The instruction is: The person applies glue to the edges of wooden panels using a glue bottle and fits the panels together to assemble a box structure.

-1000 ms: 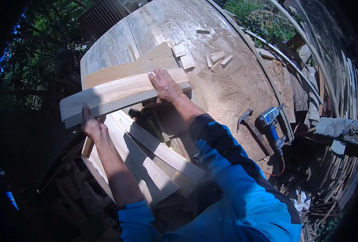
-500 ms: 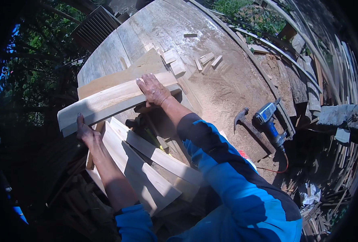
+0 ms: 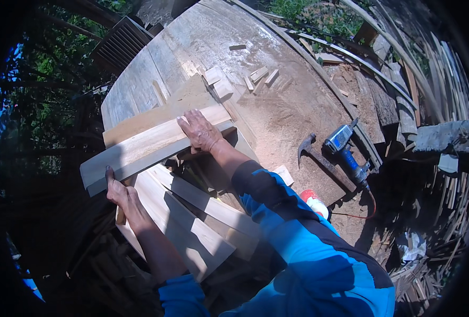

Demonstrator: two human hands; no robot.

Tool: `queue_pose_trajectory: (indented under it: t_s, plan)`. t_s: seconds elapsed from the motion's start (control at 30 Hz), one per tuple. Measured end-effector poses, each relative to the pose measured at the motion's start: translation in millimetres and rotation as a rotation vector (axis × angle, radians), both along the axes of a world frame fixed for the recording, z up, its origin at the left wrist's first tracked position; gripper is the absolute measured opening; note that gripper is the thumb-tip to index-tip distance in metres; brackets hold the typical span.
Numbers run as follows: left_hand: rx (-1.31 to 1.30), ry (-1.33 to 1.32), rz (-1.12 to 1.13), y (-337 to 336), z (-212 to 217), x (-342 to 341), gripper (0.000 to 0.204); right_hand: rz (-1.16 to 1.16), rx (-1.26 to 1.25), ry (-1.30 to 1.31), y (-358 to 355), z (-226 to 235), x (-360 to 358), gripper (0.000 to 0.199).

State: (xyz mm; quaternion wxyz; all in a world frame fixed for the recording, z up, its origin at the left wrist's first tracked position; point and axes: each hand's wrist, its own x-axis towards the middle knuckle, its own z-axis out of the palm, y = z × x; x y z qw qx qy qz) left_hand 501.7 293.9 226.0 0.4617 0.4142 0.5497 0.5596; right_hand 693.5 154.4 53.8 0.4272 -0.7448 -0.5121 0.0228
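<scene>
A long pale wooden plank (image 3: 139, 150) lies slanted across the near end of a big dusty wooden table (image 3: 276, 105). My left hand (image 3: 119, 193) grips the plank's lower left end from below. My right hand (image 3: 200, 132) presses flat on its upper right part, fingers spread over the top face. Under the plank, several more pale planks (image 3: 192, 216) are stacked, fanning toward me. A wider brown board (image 3: 165, 108) lies just beyond the held plank.
A hammer (image 3: 308, 148) and a blue power drill (image 3: 345, 150) with a red cord lie on the table's right side. Small wood offcuts (image 3: 239, 79) sit further back. A red and white can (image 3: 313, 201) stands near my right elbow. Scrap timber is piled at right.
The view has shifted slightly; both hands stay on the plank, which has slid a little toward the lower left relative to the table.
</scene>
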Motion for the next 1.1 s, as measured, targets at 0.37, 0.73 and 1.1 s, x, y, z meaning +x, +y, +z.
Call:
queue_pose_trajectory:
  t_s: [0.37,0.73,1.1]
  plan:
    - [-0.039,-0.009,0.021,2,4,-6,0.035,0.028,0.031,0.023,-7,1,-2,0.113]
    - [-0.073,-0.031,-0.057,0,4,-10,0.035,0.029,0.016,0.029,-8,0,-2,0.114]
    - [-0.068,-0.057,-0.017,13,0,-7,0.033,0.031,0.018,-0.003,-1,1,4,0.113]
